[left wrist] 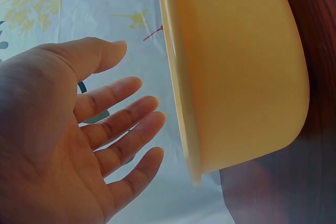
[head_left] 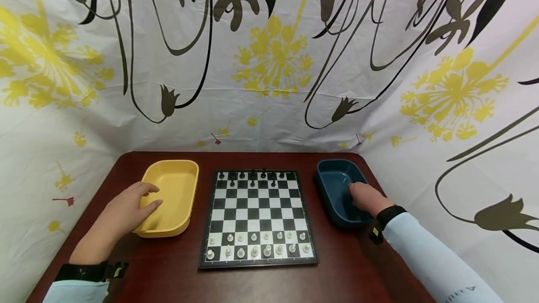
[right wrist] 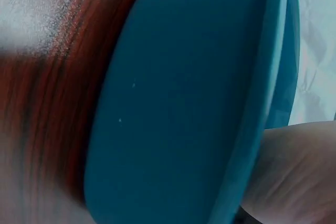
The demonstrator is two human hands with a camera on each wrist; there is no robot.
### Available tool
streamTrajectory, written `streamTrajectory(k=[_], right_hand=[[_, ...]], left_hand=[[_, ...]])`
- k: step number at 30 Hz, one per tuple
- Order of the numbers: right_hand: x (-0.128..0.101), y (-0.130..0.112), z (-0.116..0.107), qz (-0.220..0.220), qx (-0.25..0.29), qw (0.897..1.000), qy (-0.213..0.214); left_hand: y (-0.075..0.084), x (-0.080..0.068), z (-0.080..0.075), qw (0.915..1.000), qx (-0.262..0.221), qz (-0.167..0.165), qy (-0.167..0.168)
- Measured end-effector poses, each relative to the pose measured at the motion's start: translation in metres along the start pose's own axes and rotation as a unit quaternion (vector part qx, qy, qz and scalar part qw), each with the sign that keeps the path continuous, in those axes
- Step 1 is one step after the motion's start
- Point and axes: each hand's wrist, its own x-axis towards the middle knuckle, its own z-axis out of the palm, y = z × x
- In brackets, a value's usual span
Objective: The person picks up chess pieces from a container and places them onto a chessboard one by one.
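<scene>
My left hand (head_left: 130, 214) hovers over the near left side of a yellow tub (head_left: 185, 221), thumb and fingers spread apart. In the left wrist view its palm and relaxed fingers (left wrist: 126, 145) hold nothing, close beside the tub's rim. On the other side my right hand (head_left: 367, 198) reaches over the rim into a dark blue tub (head_left: 332, 191). Its fingertips point down inside and are hidden; I cannot tell whether they hold anything. The blue wall (right wrist: 178, 98) fills most of the right wrist view, with part of the hand (right wrist: 294, 177) behind the rim.
A black-and-white chessboard (head_left: 258, 209) lies between the tubs. White pieces (head_left: 254, 250) stand in two rows on its near side, black pieces (head_left: 252, 175) along the far side. The dark red table (head_left: 261, 286) meets a flowered cloth (head_left: 261, 130) behind.
</scene>
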Motion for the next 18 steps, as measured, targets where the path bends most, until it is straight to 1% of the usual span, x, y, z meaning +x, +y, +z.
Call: streamTrajectory(k=[4, 7, 10, 15, 18], right_hand=[[-0.002, 0.0, 0.005, -0.007, 0.026, 1.0, 0.006], [-0.003, 0.001, 0.009, -0.013, 0.037, 0.999, 0.012], [-0.005, 0.003, 0.011, -0.012, 0.056, 0.998, 0.019], [-0.007, 0.008, 0.006, -0.013, 0.075, 0.996, 0.036], [-0.007, 0.01, -0.001, -0.023, 0.068, 0.996, 0.051]], left_hand=[[0.0, 0.001, 0.0, 1.0, 0.001, 0.0, -0.001], [0.001, 0.001, -0.001, 1.0, 0.001, 0.0, -0.003], [0.002, 0.002, -0.001, 1.0, 0.0, 0.0, -0.004], [0.001, 0.002, 0.0, 1.0, 0.0, 0.007, 0.0], [0.0, 0.0, 0.001, 1.0, 0.002, 0.009, 0.003]])
